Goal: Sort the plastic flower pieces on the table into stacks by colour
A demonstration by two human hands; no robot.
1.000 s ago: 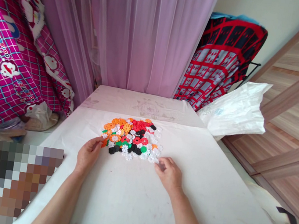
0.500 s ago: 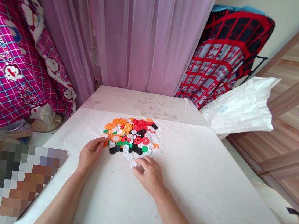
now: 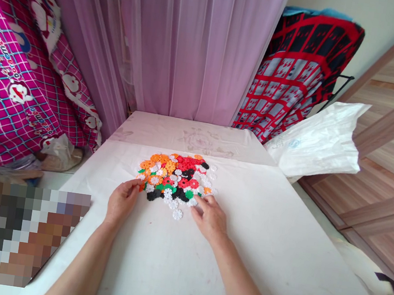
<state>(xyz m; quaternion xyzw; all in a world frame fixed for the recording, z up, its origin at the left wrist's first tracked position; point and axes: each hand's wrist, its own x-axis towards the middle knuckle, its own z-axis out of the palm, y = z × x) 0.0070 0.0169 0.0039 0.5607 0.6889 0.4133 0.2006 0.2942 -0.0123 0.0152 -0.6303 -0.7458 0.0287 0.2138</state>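
Note:
A pile of small plastic snowflake discs in orange, red, white, black and green lies on the white-covered table. At the pile's left edge, my left hand has its fingers drawn together, the tips on an orange-red disc. My right hand is at the front right of the pile with thumb and fingers apart. Its fingertips are close to a white disc; whether they touch it I cannot tell. A separate white disc lies flat at the front, left of that hand.
Behind the table hangs a purple curtain. A white bag leans at the right edge, near a red-and-black patterned cloth. Pink checked fabric hangs at left, and a blurred-out patch covers the lower left.
My right hand has let go of the white disc at the front and moved right and slightly away from me. The left hand stays at the pile's left edge. The view has shifted slightly.

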